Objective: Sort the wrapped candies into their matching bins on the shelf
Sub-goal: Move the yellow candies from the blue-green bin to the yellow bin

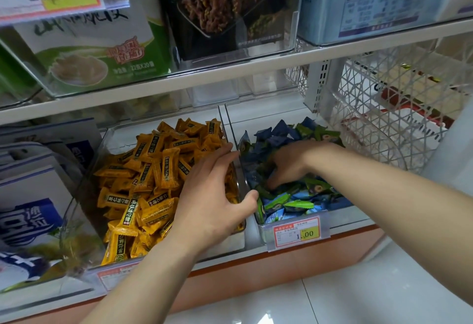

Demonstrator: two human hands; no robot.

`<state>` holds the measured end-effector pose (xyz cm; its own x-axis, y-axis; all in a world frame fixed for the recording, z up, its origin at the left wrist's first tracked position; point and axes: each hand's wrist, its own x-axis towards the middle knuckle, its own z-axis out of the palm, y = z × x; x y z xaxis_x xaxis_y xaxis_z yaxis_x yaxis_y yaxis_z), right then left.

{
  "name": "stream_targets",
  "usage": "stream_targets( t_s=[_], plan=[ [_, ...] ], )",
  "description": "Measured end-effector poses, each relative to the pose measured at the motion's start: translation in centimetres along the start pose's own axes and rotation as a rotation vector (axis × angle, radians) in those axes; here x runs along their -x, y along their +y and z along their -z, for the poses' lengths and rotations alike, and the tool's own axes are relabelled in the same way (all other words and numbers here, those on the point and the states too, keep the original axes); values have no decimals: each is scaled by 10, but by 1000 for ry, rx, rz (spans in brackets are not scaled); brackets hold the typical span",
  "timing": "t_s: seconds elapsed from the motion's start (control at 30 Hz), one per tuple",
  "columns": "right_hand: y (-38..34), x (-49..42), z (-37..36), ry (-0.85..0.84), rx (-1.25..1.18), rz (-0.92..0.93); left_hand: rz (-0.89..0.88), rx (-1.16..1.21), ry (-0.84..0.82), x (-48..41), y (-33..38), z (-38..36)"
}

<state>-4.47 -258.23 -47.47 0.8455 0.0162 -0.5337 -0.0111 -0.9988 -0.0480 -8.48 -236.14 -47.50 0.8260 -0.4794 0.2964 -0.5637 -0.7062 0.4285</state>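
Both hands are in the two clear bins on the lower shelf. The left hand lies flat and open. Its fingers are stretched over the yellow candies, and its thumb hooks over the wall that divides the left bin from the right bin.

The right hand reaches down into the right bin with its fingers curled into the pile. The fingertips are buried among the wrappers, so I cannot tell whether it grips a candy or only rakes through them.

The left bin looks finished: every wrapper visible in it is yellow with a dark label. The right bin is not sorted. Blue candies heap toward the back, while green candies and some paler blue ones lie mixed across the front and right side, behind the price tag.

By my judgement the yellow sort is done or nearly so, and most of the remaining work is separating green from blue. No bin meant for the greens is plainly visible. A white basket stands to the right, its contents too unclear to name.
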Motion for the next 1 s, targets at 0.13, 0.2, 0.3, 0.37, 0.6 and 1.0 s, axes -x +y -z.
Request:
stream_targets(
  t_s=[0.13,0.2,0.3,0.37,0.6,1.0],
  plan=[
    [0,-15,3,-72,2,-33,-4,3,3,1,-1,0],
    [6,-16,0,-120,-74,-14,-6,8,-2,1,-1,0],
    [14,-15,-6,-120,-164,31,-9,13,-6,1,-1,1],
    [14,-15,-9,-9,-174,56,-5,23,-7,1,0,2],
    [9,-20,-17,145,-235,173,13,41,-8,2,1,3],
    [78,2,26,596,-536,76,11,50,-2,0,-2,1]
  ],
)
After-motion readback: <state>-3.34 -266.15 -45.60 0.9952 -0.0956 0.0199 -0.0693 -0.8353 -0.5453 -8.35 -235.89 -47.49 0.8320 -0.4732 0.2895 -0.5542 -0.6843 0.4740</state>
